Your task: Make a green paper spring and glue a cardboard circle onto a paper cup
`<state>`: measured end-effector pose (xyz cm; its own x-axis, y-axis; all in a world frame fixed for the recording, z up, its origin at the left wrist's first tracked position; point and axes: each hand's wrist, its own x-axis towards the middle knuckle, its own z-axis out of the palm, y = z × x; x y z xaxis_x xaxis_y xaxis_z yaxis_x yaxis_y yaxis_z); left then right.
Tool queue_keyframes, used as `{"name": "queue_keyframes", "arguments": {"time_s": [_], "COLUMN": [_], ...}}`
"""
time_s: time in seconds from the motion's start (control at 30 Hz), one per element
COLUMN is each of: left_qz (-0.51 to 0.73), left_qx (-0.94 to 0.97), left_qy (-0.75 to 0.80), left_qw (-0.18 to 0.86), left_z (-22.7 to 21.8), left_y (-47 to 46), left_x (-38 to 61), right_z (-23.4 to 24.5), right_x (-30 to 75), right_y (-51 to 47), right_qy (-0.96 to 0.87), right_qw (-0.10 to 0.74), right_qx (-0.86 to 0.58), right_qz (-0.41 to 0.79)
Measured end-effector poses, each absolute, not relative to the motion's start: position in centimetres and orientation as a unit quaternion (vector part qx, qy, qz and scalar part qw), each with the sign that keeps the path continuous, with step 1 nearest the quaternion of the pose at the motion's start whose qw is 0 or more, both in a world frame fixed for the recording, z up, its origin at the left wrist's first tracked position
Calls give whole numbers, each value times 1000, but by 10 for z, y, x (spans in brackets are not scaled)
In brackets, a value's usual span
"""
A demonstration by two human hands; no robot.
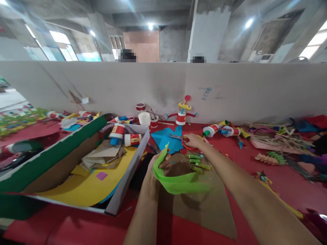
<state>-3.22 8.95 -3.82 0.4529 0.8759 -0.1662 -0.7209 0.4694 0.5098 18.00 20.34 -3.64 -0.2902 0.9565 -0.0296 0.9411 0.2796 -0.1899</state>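
Observation:
My left hand [161, 165] is closed around a long sheet of bright green paper [178, 183]. One end sticks up past the fingers, and the rest sags to the right, its tip blurred. Farther forward, my right hand [193, 140] grips a pair of scissors [176, 136] by the red-orange handles. Their blades point left over blue paper [163, 141]. Between my arms, several green pleated paper springs [195, 161] rest on a brown cardboard sheet [217, 204], with small paper scraps around them.
At left stands an open box [19, 180] with yellow paper and paper cups. A paper-cup figure [181, 118] stands by the white partition [114, 88]. Several cup pieces [212, 130], bundled sticks [270, 137] and an orange pleated strip [265, 159] lie on the red table [255, 190].

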Motion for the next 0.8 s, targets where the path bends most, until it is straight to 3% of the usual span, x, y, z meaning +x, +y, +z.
{"name": "queue_keyframes", "arguments": {"time_s": [0.27, 0.53, 0.8], "left_qz": [472, 461, 463], "left_qx": [168, 190, 263], "left_qy": [191, 252, 333], "left_qw": [844, 829, 778], "left_z": [-34, -33, -42], "left_y": [90, 90, 91], "left_x": [-24, -13, 2], "right_z": [-49, -31, 13], "right_x": [184, 184, 175], "right_y": [210, 185, 149], "right_qy": [-796, -775, -669], "right_qw": [42, 141, 289], "right_qx": [-600, -612, -629], "right_qz": [69, 74, 270]}}
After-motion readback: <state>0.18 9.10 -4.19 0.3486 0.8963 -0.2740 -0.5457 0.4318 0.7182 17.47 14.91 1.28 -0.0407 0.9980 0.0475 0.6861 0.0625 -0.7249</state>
